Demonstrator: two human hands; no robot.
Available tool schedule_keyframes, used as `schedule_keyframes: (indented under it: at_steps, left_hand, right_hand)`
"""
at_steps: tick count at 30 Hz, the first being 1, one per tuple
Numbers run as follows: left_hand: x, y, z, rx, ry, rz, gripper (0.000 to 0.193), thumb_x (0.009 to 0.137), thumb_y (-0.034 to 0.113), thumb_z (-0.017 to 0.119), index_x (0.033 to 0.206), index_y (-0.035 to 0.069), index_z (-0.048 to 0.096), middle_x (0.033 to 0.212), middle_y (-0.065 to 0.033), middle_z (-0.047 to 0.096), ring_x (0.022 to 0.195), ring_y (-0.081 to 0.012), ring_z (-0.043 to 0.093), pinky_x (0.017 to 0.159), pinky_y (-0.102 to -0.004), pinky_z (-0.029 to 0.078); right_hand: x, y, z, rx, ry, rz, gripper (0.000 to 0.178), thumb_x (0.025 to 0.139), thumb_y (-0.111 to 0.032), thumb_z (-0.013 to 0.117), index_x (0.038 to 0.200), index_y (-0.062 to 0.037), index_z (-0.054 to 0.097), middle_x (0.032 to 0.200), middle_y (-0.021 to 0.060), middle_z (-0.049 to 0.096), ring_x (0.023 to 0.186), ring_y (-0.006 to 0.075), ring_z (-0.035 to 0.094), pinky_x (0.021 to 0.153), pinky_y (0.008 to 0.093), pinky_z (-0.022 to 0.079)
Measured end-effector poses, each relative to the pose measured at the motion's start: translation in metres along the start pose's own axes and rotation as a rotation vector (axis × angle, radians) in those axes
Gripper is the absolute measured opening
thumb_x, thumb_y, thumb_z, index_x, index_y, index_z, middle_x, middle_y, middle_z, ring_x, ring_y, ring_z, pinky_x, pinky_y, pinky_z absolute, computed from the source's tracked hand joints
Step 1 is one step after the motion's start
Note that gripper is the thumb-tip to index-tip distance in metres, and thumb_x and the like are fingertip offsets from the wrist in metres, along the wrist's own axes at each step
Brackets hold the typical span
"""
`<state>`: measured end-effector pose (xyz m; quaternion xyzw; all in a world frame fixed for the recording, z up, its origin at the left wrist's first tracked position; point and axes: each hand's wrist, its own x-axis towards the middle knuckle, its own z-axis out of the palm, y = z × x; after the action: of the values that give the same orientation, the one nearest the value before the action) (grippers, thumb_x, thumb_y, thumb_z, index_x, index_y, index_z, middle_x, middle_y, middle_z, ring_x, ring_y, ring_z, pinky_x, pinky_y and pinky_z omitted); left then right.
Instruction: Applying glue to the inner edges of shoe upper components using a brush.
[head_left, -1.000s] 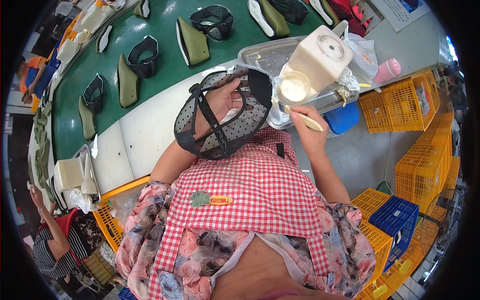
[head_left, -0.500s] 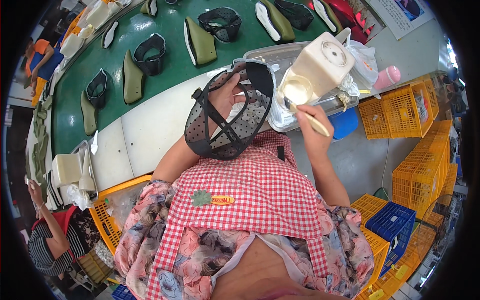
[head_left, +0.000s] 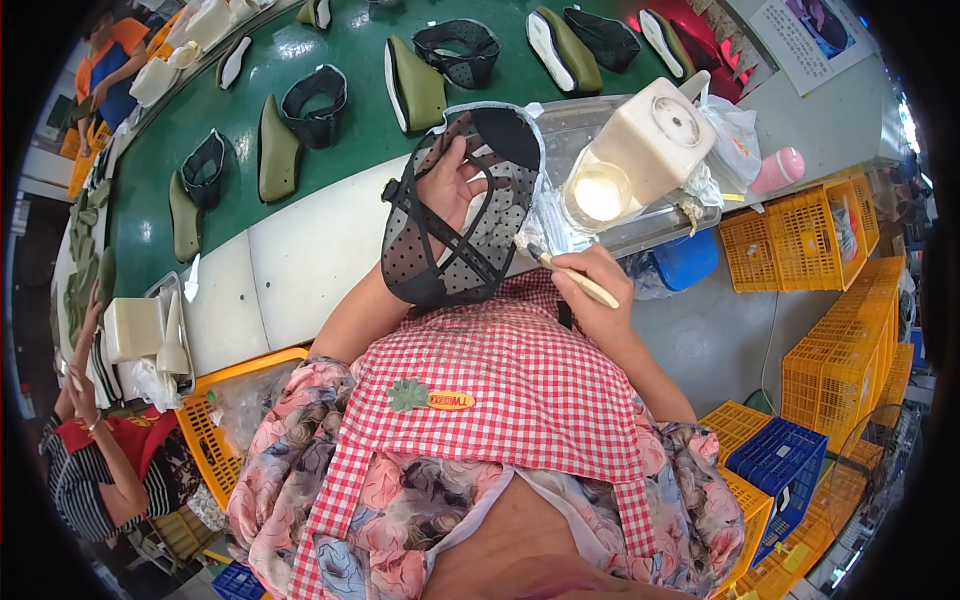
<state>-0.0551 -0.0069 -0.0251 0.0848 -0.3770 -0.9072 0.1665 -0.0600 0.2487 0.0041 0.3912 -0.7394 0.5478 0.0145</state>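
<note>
My left hand (head_left: 446, 192) is inside a black dotted mesh shoe upper (head_left: 412, 240) and holds it up, its fingers curled by the crossing straps. The upper has a pale edge along its right side. My right hand (head_left: 600, 290) grips a brush (head_left: 592, 286) by its light wooden handle. The brush's bristles are close to the upper's lower right edge; whether they touch is hard to tell. Beyond that hand, a cream plastic jug-like container (head_left: 652, 128) lies tilted, with white paste (head_left: 600, 196) in its round opening. It rests in a clear plastic tray (head_left: 572, 118).
Olive shoe lasts (head_left: 280, 150) and black uppers (head_left: 314, 105) stand on the green worktop (head_left: 230, 115). To the right are a pink bottle (head_left: 778, 170), yellow crates (head_left: 795, 240) and a blue crate (head_left: 778, 465). Two other people work at the left, one in striped clothing (head_left: 85, 490).
The brush has left the container's opening and moved down and left to the upper's edge. My left hand and the upper have shifted only slightly.
</note>
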Motion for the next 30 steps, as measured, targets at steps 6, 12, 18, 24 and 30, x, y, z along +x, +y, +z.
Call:
schedule_keyframes:
  at_steps: [6, 12, 18, 24, 30]
  left_hand:
    - [0.006, 0.015, 0.009, 0.057, 0.024, 0.189, 0.041, 0.107, 0.027, 0.047, 0.144, 0.010, 0.045, 0.130, -0.0109, 0.063, 0.111, -0.0269, 0.066, 0.085, -0.0472, 0.059]
    - [0.003, 0.023, 0.033, 0.215, 0.112, 0.506, 0.052, 0.107, 0.039, 0.045, 0.143, 0.001, 0.043, 0.126, -0.0153, 0.063, 0.104, -0.0215, 0.068, 0.085, -0.0356, 0.059]
    - [-0.017, 0.026, 0.049, 0.339, 0.085, 0.624, 0.043, 0.107, 0.027, 0.048, 0.140, -0.001, 0.048, 0.127, -0.0129, 0.062, 0.109, -0.0187, 0.064, 0.088, -0.0332, 0.057]
    - [-0.040, 0.045, 0.023, 0.560, -0.171, 0.434, 0.043, 0.099, 0.014, 0.061, 0.138, -0.001, 0.051, 0.127, -0.0130, 0.062, 0.111, -0.0182, 0.062, 0.086, -0.0325, 0.055]
    - [-0.051, 0.057, 0.007, 0.574, -0.397, -0.186, 0.070, 0.097, 0.054, 0.053, 0.147, 0.005, 0.046, 0.135, -0.0147, 0.058, 0.116, -0.0236, 0.057, 0.063, -0.0320, 0.059]
  right_hand:
    - [-0.001, 0.004, 0.002, 0.053, -0.018, -0.066, 0.014, 0.088, -0.005, 0.071, 0.101, -0.0007, 0.072, 0.084, 0.0100, 0.070, 0.077, 0.0213, 0.064, 0.069, 0.0318, 0.049]
    - [0.001, 0.019, 0.028, 0.210, -0.005, 0.201, 0.034, 0.091, -0.009, 0.071, 0.121, -0.0018, 0.058, 0.108, 0.0140, 0.066, 0.086, 0.0171, 0.067, 0.079, 0.0301, 0.055]
    - [0.014, 0.011, 0.050, 0.601, -0.030, 0.354, 0.048, 0.086, 0.006, 0.070, 0.126, -0.0061, 0.045, 0.104, 0.0082, 0.055, 0.089, 0.0117, 0.061, 0.076, 0.0251, 0.053]
    - [0.025, 0.019, 0.043, 0.537, 0.081, 0.303, 0.046, 0.084, 0.013, 0.067, 0.120, -0.0066, 0.045, 0.093, 0.0015, 0.049, 0.080, 0.0058, 0.053, 0.069, 0.0189, 0.048]
    - [0.027, 0.034, 0.040, 0.271, 0.127, 0.240, 0.045, 0.080, 0.011, 0.070, 0.116, -0.0051, 0.048, 0.094, 0.0046, 0.052, 0.081, 0.0098, 0.057, 0.069, 0.0234, 0.051]
